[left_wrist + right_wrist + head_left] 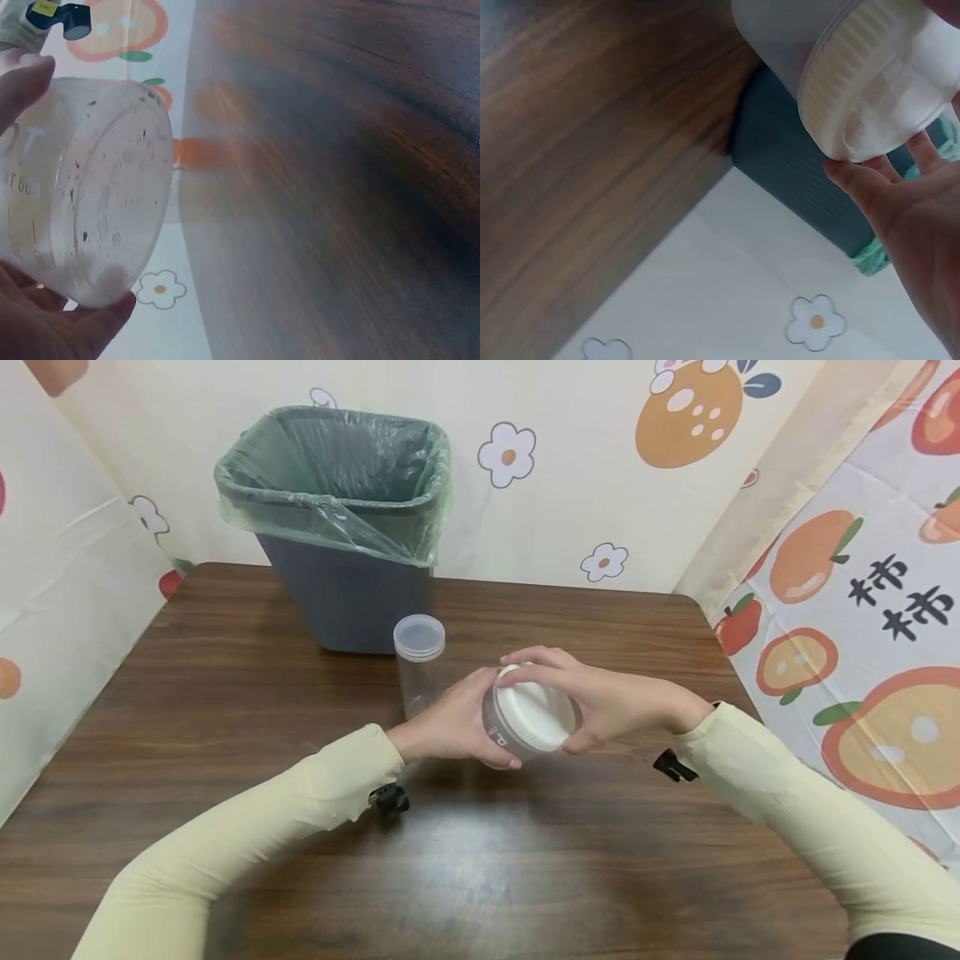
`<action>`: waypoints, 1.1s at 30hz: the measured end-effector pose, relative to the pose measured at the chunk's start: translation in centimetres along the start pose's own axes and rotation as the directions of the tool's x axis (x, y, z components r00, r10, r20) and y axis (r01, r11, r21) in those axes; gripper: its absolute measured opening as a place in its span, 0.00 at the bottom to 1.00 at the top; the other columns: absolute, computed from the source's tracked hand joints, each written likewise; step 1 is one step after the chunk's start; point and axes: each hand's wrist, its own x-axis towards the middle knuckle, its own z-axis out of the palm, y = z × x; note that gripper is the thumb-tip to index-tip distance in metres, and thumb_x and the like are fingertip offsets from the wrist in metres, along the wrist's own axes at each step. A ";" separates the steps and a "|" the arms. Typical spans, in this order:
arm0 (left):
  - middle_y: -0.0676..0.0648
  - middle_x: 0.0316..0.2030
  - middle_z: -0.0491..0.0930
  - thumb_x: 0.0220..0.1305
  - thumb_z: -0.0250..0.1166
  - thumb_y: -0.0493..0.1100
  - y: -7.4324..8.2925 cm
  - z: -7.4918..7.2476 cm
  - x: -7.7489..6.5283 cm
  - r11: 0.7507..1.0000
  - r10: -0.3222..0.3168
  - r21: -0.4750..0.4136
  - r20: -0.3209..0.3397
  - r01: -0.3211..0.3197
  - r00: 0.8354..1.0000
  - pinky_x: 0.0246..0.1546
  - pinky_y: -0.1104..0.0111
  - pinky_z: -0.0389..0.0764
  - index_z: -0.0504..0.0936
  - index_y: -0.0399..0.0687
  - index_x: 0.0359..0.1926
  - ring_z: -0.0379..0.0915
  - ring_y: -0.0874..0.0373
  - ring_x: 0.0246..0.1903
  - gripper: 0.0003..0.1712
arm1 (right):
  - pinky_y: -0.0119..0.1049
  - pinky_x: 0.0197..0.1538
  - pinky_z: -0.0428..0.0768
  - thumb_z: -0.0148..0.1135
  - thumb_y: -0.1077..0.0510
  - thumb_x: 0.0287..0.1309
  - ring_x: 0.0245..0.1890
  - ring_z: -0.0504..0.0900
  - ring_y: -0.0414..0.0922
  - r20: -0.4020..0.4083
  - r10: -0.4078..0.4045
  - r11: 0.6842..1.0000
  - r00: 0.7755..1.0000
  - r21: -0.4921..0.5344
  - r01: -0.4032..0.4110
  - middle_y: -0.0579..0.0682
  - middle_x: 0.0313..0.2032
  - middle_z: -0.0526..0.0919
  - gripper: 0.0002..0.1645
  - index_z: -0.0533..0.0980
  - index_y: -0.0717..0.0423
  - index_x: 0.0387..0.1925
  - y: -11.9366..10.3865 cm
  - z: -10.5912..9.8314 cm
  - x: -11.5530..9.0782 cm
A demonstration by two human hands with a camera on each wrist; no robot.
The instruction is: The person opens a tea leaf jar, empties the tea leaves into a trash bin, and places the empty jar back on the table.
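A clear plastic jar point(112, 187) with a ribbed white screw lid point(536, 710) is held above the table, tilted with its lid toward the right. My left hand point(461, 718) grips the jar's body, thumb on one side and fingers on the other. The right hand point(592, 693) holds the lid by its rim, fingers and thumb spread around it. In the left wrist view small dark specks show on the jar's base. The lid point(862, 82) sits on the jar in the right wrist view. Just behind my left hand stands a tall clear canister point(418, 664) with a translucent cap.
A dark grey bin point(352, 589) lined with a green plastic bag point(438, 485) stands at the back left of the brown wooden table point(450, 877). Printed cloth point(540, 527) hangs behind the table and along both sides.
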 end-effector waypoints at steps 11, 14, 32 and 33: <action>0.48 0.52 0.72 0.26 0.82 0.60 0.4 0.5 0.3 0.976 -0.052 0.203 -0.159 0.084 0.986 0.47 0.61 0.73 0.66 0.45 0.64 0.66 0.55 0.49 0.61 | 0.42 0.53 0.76 0.78 0.58 0.38 0.57 0.65 0.47 -0.128 0.114 0.978 0.985 0.188 -0.089 0.48 0.62 0.62 0.57 0.57 0.51 0.70 2.5 1.2 0.2; 0.49 0.51 0.71 0.25 0.81 0.60 0.4 0.7 0.4 0.968 -0.042 0.236 -0.182 0.085 0.982 0.45 0.62 0.73 0.66 0.46 0.64 0.65 0.56 0.49 0.61 | 0.40 0.49 0.78 0.78 0.55 0.40 0.54 0.69 0.48 -0.158 0.194 0.964 0.968 0.214 -0.158 0.50 0.60 0.65 0.57 0.57 0.53 0.70 2.8 1.4 0.2; 0.47 0.52 0.72 0.26 0.81 0.62 0.1 0.8 0.6 0.941 0.050 0.338 -0.188 0.017 0.981 0.45 0.61 0.75 0.65 0.43 0.65 0.66 0.53 0.49 0.62 | 0.52 0.61 0.67 0.69 0.40 0.51 0.68 0.56 0.55 -0.049 0.427 0.879 0.903 0.257 -0.401 0.62 0.71 0.46 0.66 0.34 0.55 0.73 1.8 1.5 0.3; 0.47 0.52 0.72 0.26 0.81 0.62 0.1 0.7 0.6 0.950 0.044 0.313 -0.173 0.013 0.984 0.45 0.61 0.74 0.65 0.43 0.65 0.66 0.54 0.49 0.62 | 0.51 0.62 0.65 0.73 0.42 0.46 0.69 0.52 0.54 -0.073 0.338 0.933 0.938 0.160 -0.323 0.60 0.72 0.42 0.70 0.34 0.54 0.74 1.6 1.4 0.1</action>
